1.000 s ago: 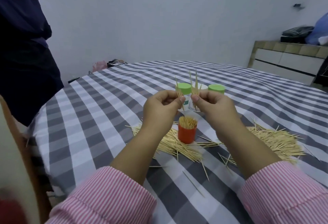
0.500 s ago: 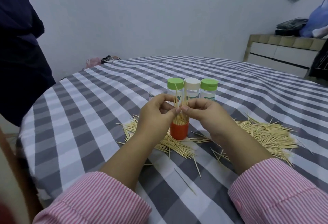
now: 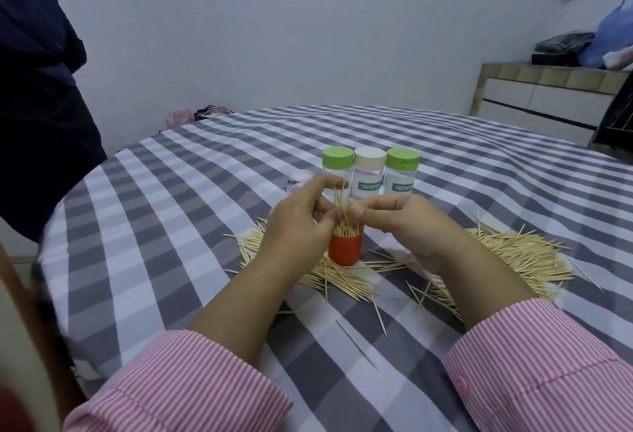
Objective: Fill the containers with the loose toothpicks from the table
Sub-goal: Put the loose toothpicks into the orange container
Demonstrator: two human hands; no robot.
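**Ana:** Over the red container (image 3: 345, 249), both hands are working at once. The left hand (image 3: 301, 222) and the right hand (image 3: 407, 226) meet at their fingertips, pinching a small upright bundle of toothpicks (image 3: 342, 203) right above the mouth.

**Ben:** And that container looks nearly packed already, tips bristling out of the top. Where's the rest of the stock?

**Ana:** Loose toothpicks (image 3: 513, 257) lie spread on the checked worktop (image 3: 171, 226), 1 heap to the right, another around and in front of the red container. Behind it stand 3 capped jars (image 3: 368, 174), 2 green lids and 1 cream lid, lined up side by side.

**Ben:** So how should this drop go?

**Ana:** My call: keep the bundle vertical, points aligned, and feed it into whatever gap is left. Easing the pinch gradually should let the sticks slide down instead of splaying. Pushing hard risks tipping the container, since nothing braces its body.

**Ben:** Anything we can't make out?

**Ana:** Plenty. The bundle's lower ends are lost among the packed tips, so I can't tell whether they're in yet. The left hand covers part of the container's rim. Something clear sits behind that hand, too blurred to name. Whether the 3 jars hold anything, I can't say.
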